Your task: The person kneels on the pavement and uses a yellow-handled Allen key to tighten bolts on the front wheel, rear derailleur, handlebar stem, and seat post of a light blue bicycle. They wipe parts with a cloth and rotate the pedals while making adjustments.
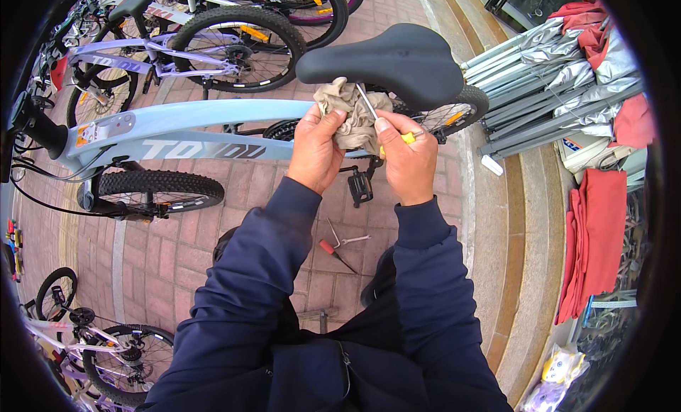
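Gripping a crumpled beige rag (349, 118) in the left hand (317, 149), the person stood over a pale blue bicycle (198, 132), both hands raised just below its black saddle (386, 57). The left hand's fingers were clenched round the cloth, which bunched against the seat post area. The right hand (409, 160) was closed on a thin metal tool (369, 103) with a yellow handle, its shaft angled up toward the underside of the saddle and lying against the rag. Judging by that, the step in hand looked like wiping or working the tool at the saddle clamp, the fitting itself hidden behind the cloth. A next move would seem to call for keeping the tool tip steady while the rag hand braced it. On the brick paving (234, 199) below lay a red-handled screwdriver (335, 254) and a small metal spanner (347, 238), close together, near the pedal (360, 186)
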`<state>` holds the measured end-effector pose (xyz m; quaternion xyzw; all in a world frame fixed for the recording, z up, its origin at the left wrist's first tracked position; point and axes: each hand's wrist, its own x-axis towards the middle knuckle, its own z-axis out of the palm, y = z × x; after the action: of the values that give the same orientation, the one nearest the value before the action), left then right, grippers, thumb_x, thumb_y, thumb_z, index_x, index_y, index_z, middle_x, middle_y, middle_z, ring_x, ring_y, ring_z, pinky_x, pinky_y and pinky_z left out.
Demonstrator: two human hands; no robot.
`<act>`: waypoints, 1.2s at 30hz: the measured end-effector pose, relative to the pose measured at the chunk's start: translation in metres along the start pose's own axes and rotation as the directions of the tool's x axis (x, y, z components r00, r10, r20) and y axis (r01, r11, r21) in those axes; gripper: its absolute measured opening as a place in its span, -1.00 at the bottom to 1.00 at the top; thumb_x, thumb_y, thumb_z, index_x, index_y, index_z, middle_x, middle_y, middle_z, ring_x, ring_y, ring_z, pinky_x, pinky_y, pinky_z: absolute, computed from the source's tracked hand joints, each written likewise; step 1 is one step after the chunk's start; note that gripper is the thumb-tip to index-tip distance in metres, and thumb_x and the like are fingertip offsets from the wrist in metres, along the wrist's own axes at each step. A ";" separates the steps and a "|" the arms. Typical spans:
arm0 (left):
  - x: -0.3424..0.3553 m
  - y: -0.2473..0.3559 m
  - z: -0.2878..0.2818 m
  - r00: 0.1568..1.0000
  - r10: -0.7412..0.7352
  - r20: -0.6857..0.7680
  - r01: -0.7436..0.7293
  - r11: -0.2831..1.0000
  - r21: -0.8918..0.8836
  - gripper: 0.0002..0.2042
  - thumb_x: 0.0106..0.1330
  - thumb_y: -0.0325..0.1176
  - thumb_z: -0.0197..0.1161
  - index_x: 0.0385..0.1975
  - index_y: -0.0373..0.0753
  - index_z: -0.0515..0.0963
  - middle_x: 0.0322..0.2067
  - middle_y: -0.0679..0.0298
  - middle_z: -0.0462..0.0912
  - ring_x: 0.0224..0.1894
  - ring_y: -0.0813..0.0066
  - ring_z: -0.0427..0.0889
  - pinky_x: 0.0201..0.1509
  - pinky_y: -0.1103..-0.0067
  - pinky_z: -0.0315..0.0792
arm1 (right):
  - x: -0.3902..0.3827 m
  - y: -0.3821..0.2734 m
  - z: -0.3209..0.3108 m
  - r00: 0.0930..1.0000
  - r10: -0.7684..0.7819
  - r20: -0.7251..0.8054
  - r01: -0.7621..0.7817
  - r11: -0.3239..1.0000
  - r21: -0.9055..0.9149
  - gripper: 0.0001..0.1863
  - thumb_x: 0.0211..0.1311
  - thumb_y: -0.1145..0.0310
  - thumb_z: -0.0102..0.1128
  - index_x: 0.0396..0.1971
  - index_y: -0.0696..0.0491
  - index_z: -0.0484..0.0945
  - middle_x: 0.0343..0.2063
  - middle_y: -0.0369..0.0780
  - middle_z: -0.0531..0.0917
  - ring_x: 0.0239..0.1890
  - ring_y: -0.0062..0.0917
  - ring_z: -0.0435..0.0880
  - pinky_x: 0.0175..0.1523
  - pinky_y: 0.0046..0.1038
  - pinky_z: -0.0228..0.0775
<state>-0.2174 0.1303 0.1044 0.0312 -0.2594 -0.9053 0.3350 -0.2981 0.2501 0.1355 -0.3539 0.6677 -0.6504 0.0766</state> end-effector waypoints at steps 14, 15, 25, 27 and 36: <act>0.001 -0.001 -0.003 0.999 -0.047 -0.017 0.048 0.997 0.066 -0.69 0.41 -0.59 0.07 0.13 -0.35 0.45 -0.01 0.18 0.64 -0.01 0.43 0.67 0.08 0.48 0.57 | -0.001 -0.009 -0.020 0.996 0.033 -0.088 -0.054 0.969 -0.240 -0.76 0.30 0.35 0.30 -0.24 0.24 0.71 -0.45 -0.24 0.73 -0.43 -0.59 0.63 -0.28 -0.52 0.45; 0.001 -0.002 -0.003 0.997 -0.069 -0.020 0.070 0.994 0.078 -0.69 0.41 -0.59 0.07 0.13 -0.35 0.45 -0.01 0.19 0.64 -0.02 0.43 0.67 0.08 0.49 0.57 | -0.003 -0.011 -0.021 0.994 -0.059 -0.097 0.024 0.946 -0.324 -0.77 0.29 0.35 0.30 -0.24 0.24 0.71 -0.44 -0.22 0.74 -0.42 -0.58 0.64 -0.25 -0.51 0.47; -0.006 -0.012 -0.001 0.917 -0.393 -0.064 0.392 0.863 0.319 -0.73 0.31 -0.59 0.17 0.01 -0.44 0.51 -0.14 0.19 0.69 -0.12 0.46 0.70 -0.01 0.52 0.58 | -0.029 -0.024 -0.045 0.976 0.072 -0.206 -0.132 0.946 -0.295 -0.83 0.27 0.42 0.30 -0.27 0.22 0.72 -0.47 -0.26 0.70 -0.44 -0.67 0.56 -0.29 -0.55 0.43; -0.006 -0.013 0.001 0.912 -0.398 -0.100 0.406 0.839 0.362 -0.72 0.31 -0.60 0.16 0.02 -0.43 0.51 -0.13 0.19 0.69 -0.12 0.45 0.70 0.00 0.52 0.58 | -0.031 -0.023 -0.045 0.981 0.027 -0.190 -0.082 0.954 -0.290 -0.84 0.27 0.43 0.29 -0.27 0.22 0.72 -0.50 -0.27 0.69 -0.46 -0.69 0.55 -0.31 -0.56 0.41; -0.003 -0.007 0.000 0.966 -0.187 -0.179 0.215 0.965 0.152 -0.73 0.39 -0.57 0.06 0.06 -0.41 0.48 -0.05 0.14 0.66 -0.07 0.35 0.69 0.05 0.44 0.60 | -0.030 -0.007 -0.032 0.999 0.044 -0.027 -0.051 0.918 -0.392 -0.83 0.24 0.43 0.29 -0.28 0.22 0.71 -0.51 -0.19 0.71 -0.48 -0.58 0.61 -0.29 -0.51 0.45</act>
<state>-0.2198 0.1369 0.1009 0.1598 -0.3027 -0.9037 0.2573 -0.2917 0.2943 0.1354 -0.3400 0.7936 -0.5043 0.0139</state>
